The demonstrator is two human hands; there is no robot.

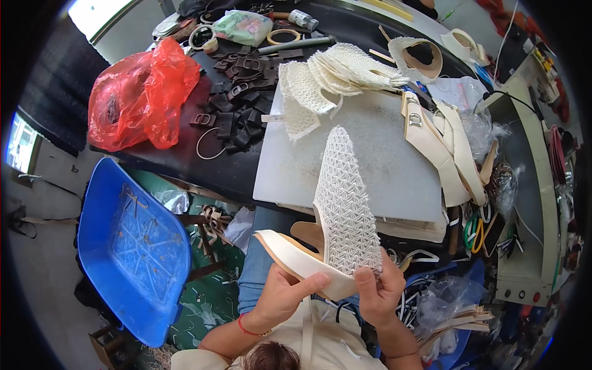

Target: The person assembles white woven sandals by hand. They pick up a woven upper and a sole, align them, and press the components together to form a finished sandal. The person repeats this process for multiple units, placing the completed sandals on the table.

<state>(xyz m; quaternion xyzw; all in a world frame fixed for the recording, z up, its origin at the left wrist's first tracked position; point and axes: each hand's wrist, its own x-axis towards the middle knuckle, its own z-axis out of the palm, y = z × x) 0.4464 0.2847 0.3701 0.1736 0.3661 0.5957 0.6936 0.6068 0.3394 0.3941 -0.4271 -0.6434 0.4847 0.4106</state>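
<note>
1. The fingers of the left hand (pixel 280 296) are clenched around the cream shoe sole (pixel 296 259), thumb laid across its edge, holding it tilted up in front of the person's lap.
2. The fingers of the right hand (pixel 377 290) pinch the lower end of the white woven mesh upper (pixel 344 203), pressing it against the sole where the two meet.
3. To my eye the step in hand is fitting the upper to the sole: lining up the wide end of the mesh with the sole's edge before it is fixed.
4. The next move, I judge, calls for a steady left grip while the right hand smooths the mesh along the edge, keeping it centred and free of wrinkles.
5. The upper is a long tapering piece with an open lattice pattern, its narrow tip rising toward the worktop (pixel 382 154); the sole is smooth, pale and curved.
6. Beyond the hands, on the white board, lies a fanned stack of mesh pieces (pixel 327 77), with cream straps (pixel 441 151) to the right and dark buckled straps (pixel 240 92) to the left.
7. A red plastic bag (pixel 139 92) sits at the far left; a blue plastic chair (pixel 132 246) stands on the floor beside the person.
</note>
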